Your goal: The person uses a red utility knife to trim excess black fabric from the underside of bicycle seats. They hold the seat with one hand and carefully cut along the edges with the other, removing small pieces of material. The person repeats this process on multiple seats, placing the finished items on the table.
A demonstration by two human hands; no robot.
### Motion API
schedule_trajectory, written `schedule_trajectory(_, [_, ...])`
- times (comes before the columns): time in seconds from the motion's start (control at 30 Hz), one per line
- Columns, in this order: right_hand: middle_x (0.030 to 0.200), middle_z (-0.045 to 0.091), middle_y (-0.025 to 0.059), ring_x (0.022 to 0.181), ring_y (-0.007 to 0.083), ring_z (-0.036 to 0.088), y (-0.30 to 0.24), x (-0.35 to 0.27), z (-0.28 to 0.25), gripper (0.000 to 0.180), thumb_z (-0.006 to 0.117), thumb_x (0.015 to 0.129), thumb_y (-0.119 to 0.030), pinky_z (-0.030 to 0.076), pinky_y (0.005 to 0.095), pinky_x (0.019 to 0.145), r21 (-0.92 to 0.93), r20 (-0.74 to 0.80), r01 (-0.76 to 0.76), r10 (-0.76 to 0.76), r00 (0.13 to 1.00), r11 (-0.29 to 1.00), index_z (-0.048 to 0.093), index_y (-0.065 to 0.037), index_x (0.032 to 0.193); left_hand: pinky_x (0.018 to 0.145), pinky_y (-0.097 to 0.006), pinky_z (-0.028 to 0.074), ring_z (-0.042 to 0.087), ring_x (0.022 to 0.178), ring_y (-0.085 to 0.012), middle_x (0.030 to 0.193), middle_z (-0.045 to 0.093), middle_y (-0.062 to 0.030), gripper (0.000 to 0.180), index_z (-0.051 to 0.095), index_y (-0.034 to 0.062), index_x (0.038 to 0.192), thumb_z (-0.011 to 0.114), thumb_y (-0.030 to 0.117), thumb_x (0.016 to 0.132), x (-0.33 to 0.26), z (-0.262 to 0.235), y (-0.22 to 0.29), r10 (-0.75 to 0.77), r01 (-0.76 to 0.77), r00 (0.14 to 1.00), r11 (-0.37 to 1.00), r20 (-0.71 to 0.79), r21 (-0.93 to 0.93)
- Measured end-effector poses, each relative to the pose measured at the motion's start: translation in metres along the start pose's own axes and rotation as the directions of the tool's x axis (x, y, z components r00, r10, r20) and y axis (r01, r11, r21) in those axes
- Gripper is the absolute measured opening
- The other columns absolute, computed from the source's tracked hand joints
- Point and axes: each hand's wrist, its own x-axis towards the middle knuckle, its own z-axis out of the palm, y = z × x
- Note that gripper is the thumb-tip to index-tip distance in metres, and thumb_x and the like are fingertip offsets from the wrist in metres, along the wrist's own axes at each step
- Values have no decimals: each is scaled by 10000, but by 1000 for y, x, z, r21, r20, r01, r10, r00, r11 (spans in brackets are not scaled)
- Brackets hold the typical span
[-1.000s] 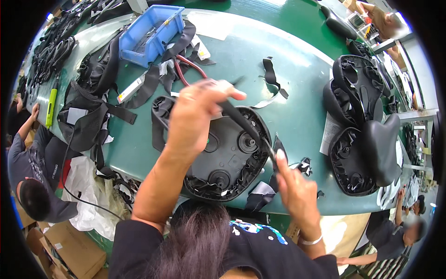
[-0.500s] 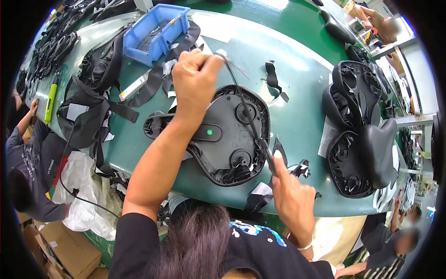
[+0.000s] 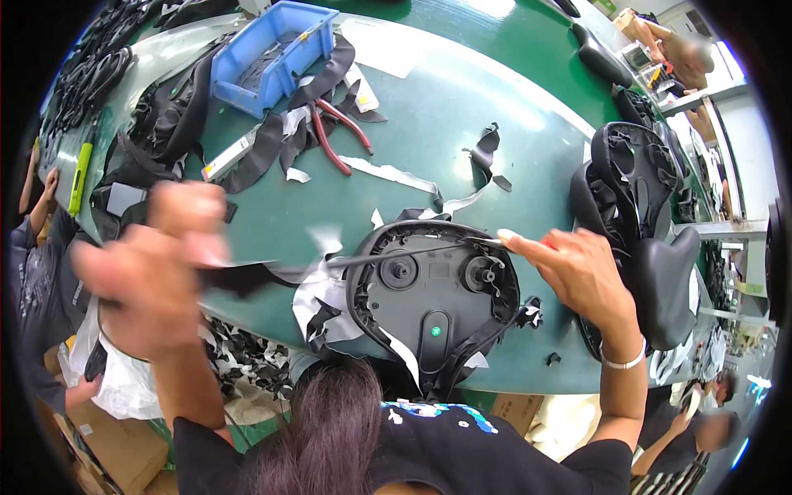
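Note:
An upside-down black saddle (image 3: 396, 289) lies on the green table, its narrow nose pointing toward me. Past its left rim runs a dark strip (image 3: 247, 279), stretched across the wide end. My left hand (image 3: 153, 264), smeared by motion, is closed on that strip to the left of the saddle. At the far right rim, my right hand (image 3: 573, 268) is closed, its fingertips beside a thin light piece too small to make out. White and black fabric scraps (image 3: 318, 301) lie against the saddle's left side.
Red-handled pliers (image 3: 338, 136) lie near a blue bin (image 3: 239, 87) at the back left. Other black saddles (image 3: 660, 276) are stacked on the right. A curled black scrap (image 3: 487, 148) lies beyond the saddle. Co-workers sit at both sides.
The saddle has turned, its nose swinging from left to toward me. My left hand has moved left and nearer, my right hand right and farther away. The pliers have come into sight.

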Motion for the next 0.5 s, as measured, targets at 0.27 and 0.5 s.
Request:
schedule_trajectory(0.27, [620,556,72,511,260,551,-19,-53,1,496,620,812,-134,400,377,482,163,48,-263,258,965,951,537,-206,1295,726,-310,454,571,809,-164,1016,617,-120,292,576,21,1139,564,145,874,34,-59,-13,-221,272,961,655,-166,705])
schedule_trajectory(0.5, [699,622,142,567,295,577,-5,-45,6,460,599,791,-89,424,371,513,446,58,-293,299,953,846,582,-141,1248,911,-362,454,600,1022,-202,1104,614,-187,589,492,-37,1230,632,395,855,-60,106,-63,-912,882,266,362,313,304])
